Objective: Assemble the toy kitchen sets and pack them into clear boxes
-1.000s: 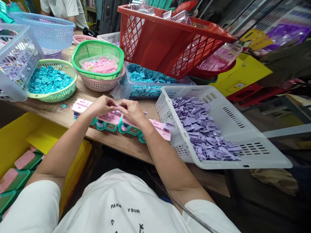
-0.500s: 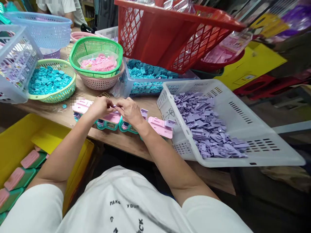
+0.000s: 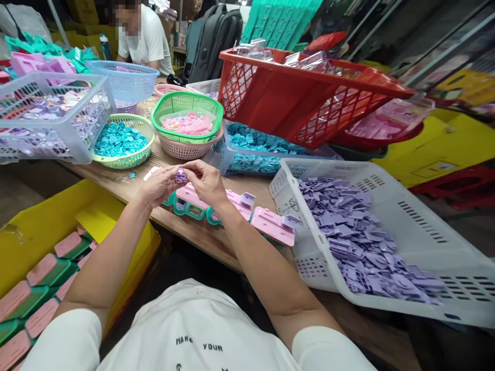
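Between my two hands is a small purple plastic part [image 3: 180, 175], held above a row of boxes. My left hand [image 3: 160, 185] pinches it from the left. My right hand [image 3: 205, 181] grips it from the right with thumb and fingers. Below them, teal boxes with pink lids [image 3: 190, 196] stand in a line along the table edge, partly hidden by my hands and right forearm. Purple pieces [image 3: 248, 199] stick up from the lids towards the right end. The rightmost pink lid [image 3: 273, 225] has a purple piece at its right side.
A white crate [image 3: 328, 268] of purple parts stands right. Behind are a red basket [image 3: 266, 93], a green basket [image 3: 185, 98] with pink parts and a yellow-green basket [image 3: 124, 162] with blue pieces. A yellow carton [image 3: 112, 206] holds more boxes, lower left. A person [image 3: 149, 41] sits at the back.
My view has tilted up and turned left. My hands have lifted off the pink lids, and the purple part now shows between my fingers.
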A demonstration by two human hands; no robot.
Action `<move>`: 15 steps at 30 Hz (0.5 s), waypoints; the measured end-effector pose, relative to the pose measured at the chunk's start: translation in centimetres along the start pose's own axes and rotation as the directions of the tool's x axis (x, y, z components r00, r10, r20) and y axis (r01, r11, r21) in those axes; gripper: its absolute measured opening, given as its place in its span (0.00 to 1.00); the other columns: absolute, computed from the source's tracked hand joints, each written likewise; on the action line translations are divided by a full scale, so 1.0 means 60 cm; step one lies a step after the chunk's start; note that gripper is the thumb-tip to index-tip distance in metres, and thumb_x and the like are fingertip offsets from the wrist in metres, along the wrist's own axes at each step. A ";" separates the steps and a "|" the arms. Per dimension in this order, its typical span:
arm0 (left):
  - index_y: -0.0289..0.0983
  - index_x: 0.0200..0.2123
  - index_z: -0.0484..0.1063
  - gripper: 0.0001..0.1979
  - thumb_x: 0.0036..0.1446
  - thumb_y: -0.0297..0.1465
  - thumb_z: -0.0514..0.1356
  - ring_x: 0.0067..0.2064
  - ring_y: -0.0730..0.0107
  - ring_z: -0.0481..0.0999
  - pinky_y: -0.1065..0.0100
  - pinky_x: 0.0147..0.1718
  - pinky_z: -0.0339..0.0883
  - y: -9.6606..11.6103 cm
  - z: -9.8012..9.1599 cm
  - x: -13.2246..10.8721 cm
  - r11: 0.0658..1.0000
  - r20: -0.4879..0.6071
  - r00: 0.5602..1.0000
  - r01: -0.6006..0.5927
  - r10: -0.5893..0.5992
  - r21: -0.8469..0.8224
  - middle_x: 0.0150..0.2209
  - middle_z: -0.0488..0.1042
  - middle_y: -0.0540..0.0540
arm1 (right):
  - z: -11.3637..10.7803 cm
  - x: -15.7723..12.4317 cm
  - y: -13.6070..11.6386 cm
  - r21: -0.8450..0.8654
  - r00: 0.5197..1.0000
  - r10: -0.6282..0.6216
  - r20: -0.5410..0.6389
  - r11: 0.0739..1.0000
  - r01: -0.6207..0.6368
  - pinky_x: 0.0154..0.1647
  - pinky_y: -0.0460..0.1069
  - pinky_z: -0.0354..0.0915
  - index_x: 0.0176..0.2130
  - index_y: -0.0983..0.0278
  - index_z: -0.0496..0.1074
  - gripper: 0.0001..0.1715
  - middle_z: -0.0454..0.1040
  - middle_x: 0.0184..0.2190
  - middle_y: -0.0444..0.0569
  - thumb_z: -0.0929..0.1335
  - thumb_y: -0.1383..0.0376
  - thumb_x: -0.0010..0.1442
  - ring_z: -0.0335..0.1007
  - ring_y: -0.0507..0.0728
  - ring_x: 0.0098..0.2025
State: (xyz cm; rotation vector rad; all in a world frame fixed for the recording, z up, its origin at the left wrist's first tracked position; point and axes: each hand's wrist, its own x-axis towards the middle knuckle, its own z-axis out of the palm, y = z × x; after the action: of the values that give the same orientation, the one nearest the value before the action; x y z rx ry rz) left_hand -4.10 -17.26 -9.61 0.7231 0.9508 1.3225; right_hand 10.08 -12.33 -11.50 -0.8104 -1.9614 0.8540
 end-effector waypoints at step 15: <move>0.33 0.35 0.79 0.17 0.55 0.43 0.66 0.28 0.75 0.70 0.75 0.26 0.59 0.045 -0.071 0.028 0.667 -0.102 0.958 -0.107 0.267 0.737 0.30 0.77 0.47 | -0.002 0.121 -0.020 -0.458 0.923 -0.018 0.384 0.864 0.208 0.39 0.49 0.62 0.35 0.67 0.78 0.07 0.78 0.35 0.53 0.68 0.68 0.61 0.70 0.56 0.36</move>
State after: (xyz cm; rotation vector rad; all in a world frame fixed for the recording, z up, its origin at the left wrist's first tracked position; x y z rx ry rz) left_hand -9.13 -15.58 -9.48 1.3479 1.6502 1.1856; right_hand 6.66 -7.26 -7.37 -0.8469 -2.5978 0.4491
